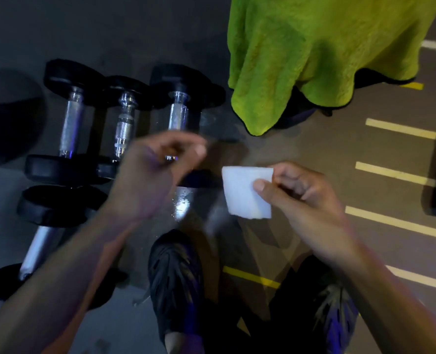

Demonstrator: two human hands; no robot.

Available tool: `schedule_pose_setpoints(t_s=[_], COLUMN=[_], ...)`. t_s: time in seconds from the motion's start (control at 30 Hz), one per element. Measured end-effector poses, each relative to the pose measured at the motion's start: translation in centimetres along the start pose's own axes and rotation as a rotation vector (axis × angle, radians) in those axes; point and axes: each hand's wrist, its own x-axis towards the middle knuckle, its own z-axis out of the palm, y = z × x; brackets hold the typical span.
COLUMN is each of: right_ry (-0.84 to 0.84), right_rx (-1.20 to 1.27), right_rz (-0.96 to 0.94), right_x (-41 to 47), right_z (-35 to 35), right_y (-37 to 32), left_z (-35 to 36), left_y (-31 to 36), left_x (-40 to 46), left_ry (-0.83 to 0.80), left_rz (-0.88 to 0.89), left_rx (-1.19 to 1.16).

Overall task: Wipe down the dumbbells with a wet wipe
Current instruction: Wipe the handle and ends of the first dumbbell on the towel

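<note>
Nearest the viewer, two dark woven shoes [176,284] stand on the floor [314,154], which is grey with painted yellow stripes. Above them, the right hand [301,195] pinches a folded white wipe [245,192] between thumb and curled fingers at its right edge, so that most of the flat, soft rectangle hangs free, probably to be unfolded or put to use. The left hand [155,169] is blurred; its fingers look loosely curled with thumb and fingertips near together, and it appears to hold nothing, though this cannot be told for sure. It hovers over the near end of the right-hand dumbbell. Beyond lie the dumbbells [71,123], side by side on the floor to the left, well apart from the wipe: black round rubbery heads, shiny knurled metal handles. One more lies at lower left. Farthest, a lime-green fleecy towel [314,52] drapes over a hidden object.
</note>
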Motion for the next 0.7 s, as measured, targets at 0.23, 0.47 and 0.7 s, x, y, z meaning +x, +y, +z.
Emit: schedule_pose_setpoints(t_s=[0.23,0.47,0.7], right_ry=[0.057,0.021,0.062], right_rx=[0.026,0.053,0.051], right_rz=[0.048,0.137,0.135], right_x=[2.8,3.3,2.4], right_z=[1.2,2.0,1.9], right_y=[-0.1,-0.2,-1.6], left_z=[-3.9,-0.8,0.4], left_y=[-3.7,-4.5,-4.3], left_x=[10.6,14.0,12.4], left_ry=[0.048,0.091,0.139], left_rz=[-0.49,-0.601,-0.442], left_rx=[0.241,-0.183,-0.193])
